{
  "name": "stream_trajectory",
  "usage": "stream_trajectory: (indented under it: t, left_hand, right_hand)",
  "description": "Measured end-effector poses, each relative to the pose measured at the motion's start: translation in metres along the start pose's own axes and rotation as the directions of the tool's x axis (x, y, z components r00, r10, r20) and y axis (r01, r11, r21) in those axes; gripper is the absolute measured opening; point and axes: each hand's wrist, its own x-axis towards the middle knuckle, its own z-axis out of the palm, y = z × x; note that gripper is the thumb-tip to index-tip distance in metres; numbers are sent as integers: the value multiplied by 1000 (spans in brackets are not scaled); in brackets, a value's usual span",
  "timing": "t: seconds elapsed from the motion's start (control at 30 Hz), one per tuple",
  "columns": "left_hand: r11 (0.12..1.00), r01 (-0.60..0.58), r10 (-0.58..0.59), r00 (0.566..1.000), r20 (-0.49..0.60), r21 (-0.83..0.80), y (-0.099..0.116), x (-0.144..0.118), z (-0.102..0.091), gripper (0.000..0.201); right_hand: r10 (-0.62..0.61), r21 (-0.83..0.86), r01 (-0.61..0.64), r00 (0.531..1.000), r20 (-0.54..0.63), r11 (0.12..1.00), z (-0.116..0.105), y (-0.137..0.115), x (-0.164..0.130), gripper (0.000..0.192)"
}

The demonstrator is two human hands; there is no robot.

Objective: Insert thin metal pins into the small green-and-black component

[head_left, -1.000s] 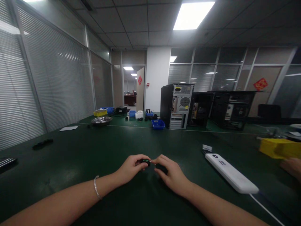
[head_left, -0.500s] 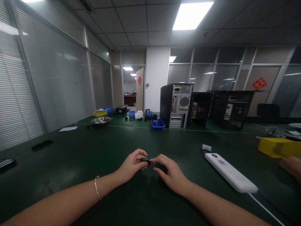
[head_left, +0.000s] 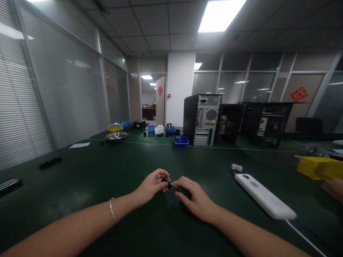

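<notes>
Small dark part with a green spot, pinched in left hand fingertips, held just above the desk. Right hand grips a thin tool, likely a small screwdriver, tip touching the part. Step looks like working the tip into the part, mid-way; what it calls for is a steady pinch and a lined-up tip. White power strip right of the right hand, another person's hand beyond it. PC tower far ahead.
</notes>
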Motion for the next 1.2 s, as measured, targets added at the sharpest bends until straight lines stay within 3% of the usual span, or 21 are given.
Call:
stream_trajectory:
  t: [0.13, 0.27, 0.53, 0.8, 0.93, 1.03, 1.2]
  left_hand:
    - [1000, 9, -10, 1000, 25, 22, 3, -2, -1, 18]
    - [997, 36, -38, 999, 33, 75, 8, -4, 0, 21]
    - [994, 98, -96, 994, -56, 40, 5, -2, -1, 29]
    - [994, 108, -107, 991, 80, -16, 5, -4, -3, 47]
    - [997, 70, -72, 996, 59, 36, 10, -6, 0, 38]
    - [997, 44, -44, 999, 13, 59, 11, -5, 1, 27]
    - [994, 32, -25, 997, -69, 107, 9, -3, -1, 29]
  right_hand:
    - [60, -22, -61, 997, -40, 998, -1, 0, 1, 23]
    - [31, 2, -31, 999, 15, 1000, -3, -2, 1, 25]
    - [-4, 21, 3, 999, 44, 1000, -4, -5, 1, 30]
    - [22, -19, -21, 997, 74, 1000, -4, -3, 1, 35]
    - [11, -29, -9, 997, 79, 1000, -3, 0, 1, 33]
    - [20, -21, -19, 999, 33, 1000, -1, 1, 1, 35]
    - [84, -44, -88, 992, -90, 995, -1, 3, 1, 34]
